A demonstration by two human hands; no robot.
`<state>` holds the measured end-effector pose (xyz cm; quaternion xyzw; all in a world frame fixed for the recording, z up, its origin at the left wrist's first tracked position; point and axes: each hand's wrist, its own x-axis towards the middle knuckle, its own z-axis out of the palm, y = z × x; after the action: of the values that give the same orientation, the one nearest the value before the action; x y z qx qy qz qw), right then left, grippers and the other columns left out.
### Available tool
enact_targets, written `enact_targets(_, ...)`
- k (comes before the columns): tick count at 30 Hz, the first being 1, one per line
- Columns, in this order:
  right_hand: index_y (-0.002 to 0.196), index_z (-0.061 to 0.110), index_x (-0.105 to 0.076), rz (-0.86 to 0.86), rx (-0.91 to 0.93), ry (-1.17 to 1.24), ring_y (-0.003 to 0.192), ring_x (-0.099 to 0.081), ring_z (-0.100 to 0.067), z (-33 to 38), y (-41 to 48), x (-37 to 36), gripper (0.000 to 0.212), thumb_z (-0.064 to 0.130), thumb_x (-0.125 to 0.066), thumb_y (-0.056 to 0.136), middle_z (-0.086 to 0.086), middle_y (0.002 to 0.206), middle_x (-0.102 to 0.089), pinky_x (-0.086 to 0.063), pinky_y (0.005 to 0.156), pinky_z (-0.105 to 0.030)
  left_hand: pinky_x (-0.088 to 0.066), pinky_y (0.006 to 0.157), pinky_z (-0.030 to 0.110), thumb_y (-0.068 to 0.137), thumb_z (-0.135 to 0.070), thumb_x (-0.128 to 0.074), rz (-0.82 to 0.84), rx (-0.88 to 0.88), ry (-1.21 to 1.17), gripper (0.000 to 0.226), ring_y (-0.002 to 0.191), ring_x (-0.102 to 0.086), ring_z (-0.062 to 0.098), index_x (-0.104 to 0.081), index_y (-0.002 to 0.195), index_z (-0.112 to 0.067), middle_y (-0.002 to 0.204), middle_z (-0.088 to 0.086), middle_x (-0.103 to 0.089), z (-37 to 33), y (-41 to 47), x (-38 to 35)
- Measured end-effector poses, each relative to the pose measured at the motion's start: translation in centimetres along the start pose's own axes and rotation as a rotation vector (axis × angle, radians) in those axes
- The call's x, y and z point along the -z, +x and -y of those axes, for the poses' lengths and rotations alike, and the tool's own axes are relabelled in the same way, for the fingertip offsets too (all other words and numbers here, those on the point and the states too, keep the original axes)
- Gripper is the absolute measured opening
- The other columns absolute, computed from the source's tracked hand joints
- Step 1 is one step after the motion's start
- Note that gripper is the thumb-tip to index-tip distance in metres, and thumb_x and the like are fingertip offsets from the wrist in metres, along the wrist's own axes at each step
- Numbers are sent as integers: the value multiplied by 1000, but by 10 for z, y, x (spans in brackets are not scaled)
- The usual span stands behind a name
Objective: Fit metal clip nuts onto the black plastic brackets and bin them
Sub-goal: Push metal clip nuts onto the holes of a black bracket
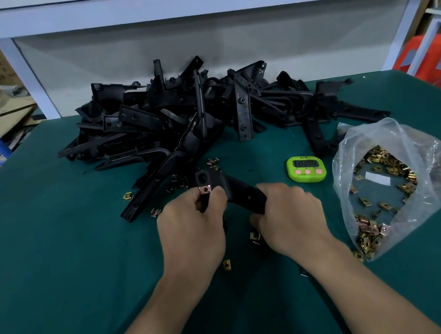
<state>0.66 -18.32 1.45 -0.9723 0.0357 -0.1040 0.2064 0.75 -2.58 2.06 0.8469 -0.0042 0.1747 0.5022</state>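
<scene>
Left fingers (pixel 217 192) pinching clip nut (pixel 205 189) onto bracket (pixel 236 190) end | right fingers (pixel 269 189) wrapped round opposite end | likely stiff, light

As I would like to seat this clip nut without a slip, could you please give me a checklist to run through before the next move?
1. Bracket supported at both ends: ok. The left hand is at its upper end and the right hand grips its lower end.
2. Clip nut at the bracket's edge: ok. The left hand pinches it there.
3. Clip nut fully pushed on: cannot tell, as the fingers hide its lower part.
4. Spare nuts in reach: ok. The open bag lies to the right, and there are loose clip nuts on the mat.
5. Bin ready: cannot tell, none in view.
</scene>
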Motion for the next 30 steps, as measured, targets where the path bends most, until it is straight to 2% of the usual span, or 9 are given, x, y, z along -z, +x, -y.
enact_targets(4, 82, 29, -58, -48, -44, 66, 69, -61, -27, -5, 5, 4, 18, 36, -73, 77, 10, 68, -60, -47, 62, -34, -41, 51, 19, 95, -51, -53, 14, -168, 46, 33, 57, -58, 10, -58, 71, -29, 61, -11, -61, -2, -4, 4)
enact_targets(10, 86, 31, -62, -123, -217, 71, 73, -59, -31, -27, 14, 13, 9, 29, -70, 83, 8, 67, -54, -45, 65, -34, -38, 56, 16, 103, -37, -51, 354, -243, 98, 17, 64, -53, 10, -54, 86, -39, 70, -12, -57, 6, -6, -6)
enact_targets(13, 91, 31, -62, -150, -298, 106, 73, -53, -28, -33, 17, 13, 9, 28, -68, 84, 6, 73, -58, -42, 67, -32, -37, 77, 4, 103, -25, -52, 450, -225, 142, 20, 96, -58, 2, -67, 114, -34, 98, -22, -62, 9, -5, -10)
enact_targets(15, 96, 30, -64, -162, -339, 136, 77, -54, -28, -36, 20, 13, 12, 29, -67, 84, 0, 82, -65, -44, 71, -33, -25, 94, -3, 101, -18, -55, 482, -300, 231, 35, 120, -47, -2, -66, 132, -31, 124, -20, -63, 9, -5, -14)
enact_targets(18, 93, 30, -64, -159, -346, 138, 75, -52, -26, -39, 21, 13, 10, 31, -68, 84, 3, 79, -62, -40, 70, -31, -29, 106, 11, 100, -24, -57, 529, -437, 319, 32, 121, -44, 0, -69, 129, -31, 127, -21, -64, 4, -7, -20)
enact_targets(21, 86, 29, -62, -154, -334, 140, 74, -54, -27, -39, 21, 10, 8, 31, -68, 81, 5, 75, -62, -42, 69, -30, -36, 108, 27, 97, -36, -58, 527, -445, 369, 33, 119, -45, 4, -68, 129, -34, 124, -21, -65, 2, -7, -23)
enact_targets(25, 81, 29, -60, -148, -320, 142, 71, -54, -26, -37, 20, 8, 10, 31, -70, 81, 9, 68, -55, -42, 67, -30, -34, 106, 23, 95, -34, -64, 477, -447, 343, 35, 115, -45, 2, -68, 130, -31, 120, -17, -68, 4, -7, -20)
enact_targets(28, 76, 29, -58, -149, -321, 153, 60, -49, -17, -35, 20, 8, 13, 30, -70, 81, 10, 66, -54, -39, 63, -28, -36, 97, 22, 92, -29, -71, 361, -418, 294, 17, 103, -51, 2, -78, 107, -30, 102, -18, -73, 7, -3, -11)
enact_targets(30, 73, 30, -56, -149, -326, 169, 56, -45, -9, -34, 20, 8, 16, 27, -69, 81, 10, 65, -54, -36, 56, -27, -39, 95, 23, 86, -38, -75, 458, -361, 296, 9, 101, -50, -1, -79, 94, -37, 96, -25, -68, 9, -1, -4)
